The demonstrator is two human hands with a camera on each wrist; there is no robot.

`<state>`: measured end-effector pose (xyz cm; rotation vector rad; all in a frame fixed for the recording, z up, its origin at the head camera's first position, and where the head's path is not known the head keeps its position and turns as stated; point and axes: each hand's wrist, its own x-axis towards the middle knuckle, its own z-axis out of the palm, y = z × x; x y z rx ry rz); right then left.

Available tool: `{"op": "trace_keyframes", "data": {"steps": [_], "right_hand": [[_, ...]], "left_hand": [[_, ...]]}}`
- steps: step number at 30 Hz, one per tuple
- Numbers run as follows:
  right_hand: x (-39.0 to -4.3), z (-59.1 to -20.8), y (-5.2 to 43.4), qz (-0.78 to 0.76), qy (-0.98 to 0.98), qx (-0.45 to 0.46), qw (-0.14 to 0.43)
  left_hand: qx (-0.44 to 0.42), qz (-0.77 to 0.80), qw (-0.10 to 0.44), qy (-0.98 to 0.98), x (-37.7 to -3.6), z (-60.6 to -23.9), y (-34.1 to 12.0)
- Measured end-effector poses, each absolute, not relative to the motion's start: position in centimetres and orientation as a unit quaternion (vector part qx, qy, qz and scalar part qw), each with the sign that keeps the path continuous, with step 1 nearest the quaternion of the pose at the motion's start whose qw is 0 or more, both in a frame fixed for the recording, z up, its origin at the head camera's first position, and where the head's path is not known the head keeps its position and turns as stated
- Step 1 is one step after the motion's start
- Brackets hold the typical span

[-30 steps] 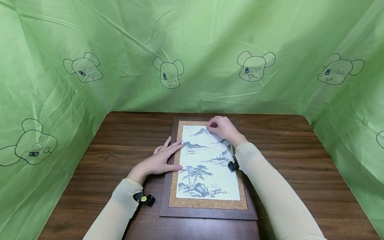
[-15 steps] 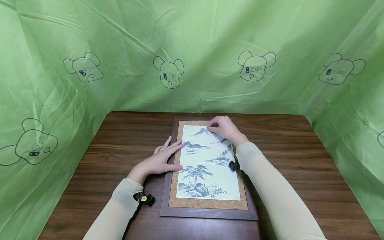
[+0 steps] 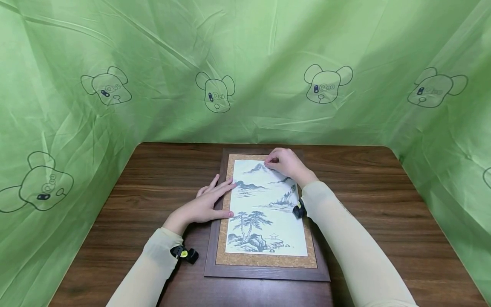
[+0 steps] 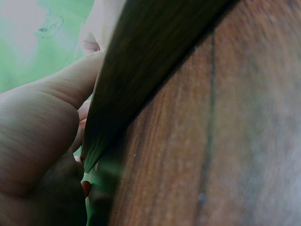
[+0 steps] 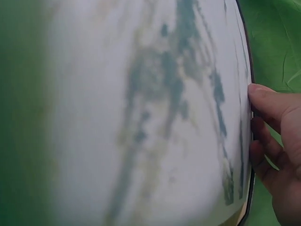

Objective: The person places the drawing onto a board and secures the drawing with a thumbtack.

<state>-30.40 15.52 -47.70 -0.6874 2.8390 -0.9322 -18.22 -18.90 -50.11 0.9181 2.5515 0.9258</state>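
Observation:
A white sheet of paper (image 3: pixel 255 198) printed with a grey-blue landscape of mountains and trees lies on a cork board (image 3: pixel 268 260) with a dark brown wooden frame (image 3: pixel 268 273). My left hand (image 3: pixel 205 202) rests on the board's left side with fingers spread, thumb and fingertips reaching the paper's left edge. At the paper's top edge, my right hand (image 3: pixel 284 164) has its fingers curled and the fingertips bunched. It appears to pinch the paper there; anything small between the tips is hidden. The right wrist view shows those fingertips (image 5: pixel 256 89) at the sheet's far edge.
The board lies on a dark wood-grain table (image 3: pixel 161 183). Green cloth (image 3: pixel 261 115) with printed bear-like heads hangs behind and on both sides. Black wrist cameras sit on each wrist, such as the left one (image 3: pixel 185 254).

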Motion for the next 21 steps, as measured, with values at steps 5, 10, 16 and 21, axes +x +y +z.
{"op": "trace_keyframes", "data": {"steps": [5, 10, 16, 21], "right_hand": [[-30.3, -47.3, 15.6, -0.295, 0.925, -0.236, 0.053], [-30.1, -47.0, 15.7, -0.275, 0.928, -0.242, 0.073], [-29.5, -46.4, 15.9, -0.243, 0.930, -0.257, 0.104], [-28.1, -46.1, 16.5, -0.240, 0.924, -0.274, 0.115]], "left_hand": [[0.319, 0.319, 0.137, 0.882, -18.2, -50.2, -18.9], [0.320, 0.320, 0.137, 0.881, -18.2, -50.3, -18.9], [0.319, 0.316, 0.137, 0.883, -18.3, -50.4, -19.1], [0.312, 0.312, 0.130, 0.888, -18.1, -50.2, -19.4]]}}
